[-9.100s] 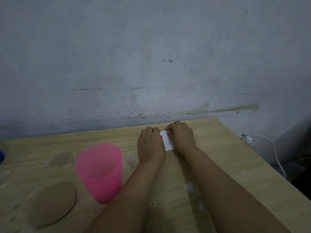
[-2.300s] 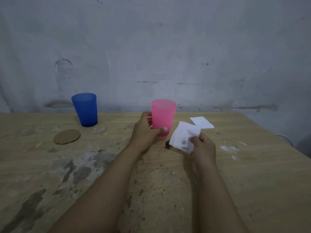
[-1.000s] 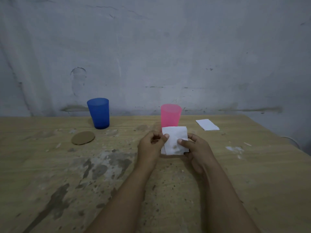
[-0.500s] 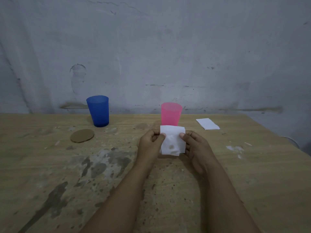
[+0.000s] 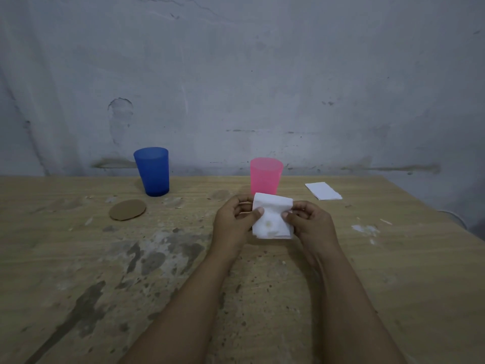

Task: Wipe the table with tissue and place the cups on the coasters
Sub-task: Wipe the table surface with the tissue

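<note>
just behind held tissue [image 5: 271,219]: pink cup [image 5: 266,176].

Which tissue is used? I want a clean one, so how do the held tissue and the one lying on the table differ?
The held tissue is stained and crumpled, pinched by both hands; the lying tissue looks clean, flat and untouched, at the table's far right. Both are white and folded.
</note>
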`<state>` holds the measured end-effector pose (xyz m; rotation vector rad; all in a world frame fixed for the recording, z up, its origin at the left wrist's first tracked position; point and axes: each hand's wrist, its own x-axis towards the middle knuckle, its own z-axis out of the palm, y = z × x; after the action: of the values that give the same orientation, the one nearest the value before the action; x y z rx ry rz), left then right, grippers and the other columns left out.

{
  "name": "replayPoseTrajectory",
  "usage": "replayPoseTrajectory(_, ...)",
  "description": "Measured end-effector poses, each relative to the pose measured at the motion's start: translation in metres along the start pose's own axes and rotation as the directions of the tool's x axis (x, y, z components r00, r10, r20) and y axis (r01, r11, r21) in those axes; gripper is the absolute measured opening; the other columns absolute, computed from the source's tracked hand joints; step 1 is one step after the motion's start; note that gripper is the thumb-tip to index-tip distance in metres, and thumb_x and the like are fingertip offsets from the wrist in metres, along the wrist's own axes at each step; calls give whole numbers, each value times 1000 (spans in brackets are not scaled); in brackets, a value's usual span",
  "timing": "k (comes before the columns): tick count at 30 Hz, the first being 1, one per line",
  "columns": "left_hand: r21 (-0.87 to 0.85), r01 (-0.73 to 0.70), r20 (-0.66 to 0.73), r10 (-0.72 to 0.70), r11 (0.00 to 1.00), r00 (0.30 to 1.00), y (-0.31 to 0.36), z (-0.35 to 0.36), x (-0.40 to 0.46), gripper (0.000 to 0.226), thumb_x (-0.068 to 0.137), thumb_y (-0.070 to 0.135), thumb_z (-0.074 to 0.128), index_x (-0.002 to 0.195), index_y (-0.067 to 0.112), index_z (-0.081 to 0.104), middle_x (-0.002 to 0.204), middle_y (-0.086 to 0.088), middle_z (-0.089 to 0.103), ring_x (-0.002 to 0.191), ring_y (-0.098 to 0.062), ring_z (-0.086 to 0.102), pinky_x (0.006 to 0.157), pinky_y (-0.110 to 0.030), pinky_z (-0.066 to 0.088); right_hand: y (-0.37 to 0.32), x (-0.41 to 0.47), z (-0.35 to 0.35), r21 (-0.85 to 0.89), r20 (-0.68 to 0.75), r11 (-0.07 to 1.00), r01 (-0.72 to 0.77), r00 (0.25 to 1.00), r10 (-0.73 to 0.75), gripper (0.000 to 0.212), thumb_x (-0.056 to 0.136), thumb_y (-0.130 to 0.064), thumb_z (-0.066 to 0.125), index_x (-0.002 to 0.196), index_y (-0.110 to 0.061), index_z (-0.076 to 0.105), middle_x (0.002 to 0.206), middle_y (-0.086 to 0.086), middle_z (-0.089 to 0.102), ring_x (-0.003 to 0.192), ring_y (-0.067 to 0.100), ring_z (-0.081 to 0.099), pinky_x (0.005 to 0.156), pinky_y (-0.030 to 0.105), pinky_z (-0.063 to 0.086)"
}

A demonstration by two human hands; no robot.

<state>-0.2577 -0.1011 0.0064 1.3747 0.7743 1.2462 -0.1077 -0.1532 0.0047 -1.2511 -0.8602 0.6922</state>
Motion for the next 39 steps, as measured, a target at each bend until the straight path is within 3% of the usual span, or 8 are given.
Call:
replayPoseTrajectory(9,22,4,49,-5,1000,999,2,0,-2,32,79,1,71,106,17,67,100,0,72,84,-12,71,71,-27,59,-2,-2,1,50,80,999,-16,997,12,10,79,0,68,85,-7,67,82,5,75,78,20,71,66,32,60)
replayPoseTrajectory(17,-9,-16,35,16,1000,999,4,1,-3,35,77,-1,72,102,24,64,99,4,70,83,-5,69,67,-21,56,-6,-5,2,8,124,1000,-24,992,23,24,77,5,67,94,-12,66,90,8,75,83,24,72,71,38,60)
replayPoseTrajectory(23,7,17,57,-17,1000,998,4,1,0,38,78,-5,70,103,20,57,98,-1,68,85,-14,67,69,-23,57,-7,-5,0,15,73,999,39,997,-40,34,77,8,66,99,-16,57,75,-3,76,69,14,72,53,25,56)
replayPoseTrajectory(27,90,-58,108,48,994,993,1,-1,-1,20,79,-11,62,79,8,70,87,-12,72,85,-23,67,76,-29,56,-9,-8,2,19,99,999,38,994,-39,32,78,16,51,89,-8,70,77,3,75,76,19,71,63,27,58)
replayPoseTrajectory(30,103,-69,69,62,992,996,-1,0,2,32,77,-16,58,64,12,66,88,-11,71,87,-22,67,78,-32,55,-12,-8,5,220,145,967,-128,985,97,31,84,4,40,81,-2,71,88,17,73,90,32,68,77,39,58)
replayPoseTrajectory(34,87,-79,39,76,993,996,-3,0,1,37,74,-16,55,61,16,66,85,-2,72,83,-15,66,70,-29,54,-15,-9,5,397,279,874,-280,944,175,23,95,-24,48,94,-7,64,90,18,73,82,26,71,66,32,59)
replayPoseTrajectory(36,78,-88,37,85,993,996,-3,0,1,37,75,-16,54,63,17,67,87,-2,72,85,-16,67,74,-30,55,-13,-9,3,348,264,900,-263,948,176,14,89,-5,56,102,-5,58,91,17,70,78,24,70,65,31,59)
replayPoseTrajectory(39,53,-86,63,83,995,995,1,3,0,35,79,-14,53,78,17,68,90,-3,71,86,-13,67,72,-23,54,-10,-7,3,241,208,945,-220,963,171,41,78,17,58,111,-7,56,91,18,66,73,23,68,65,30,60)
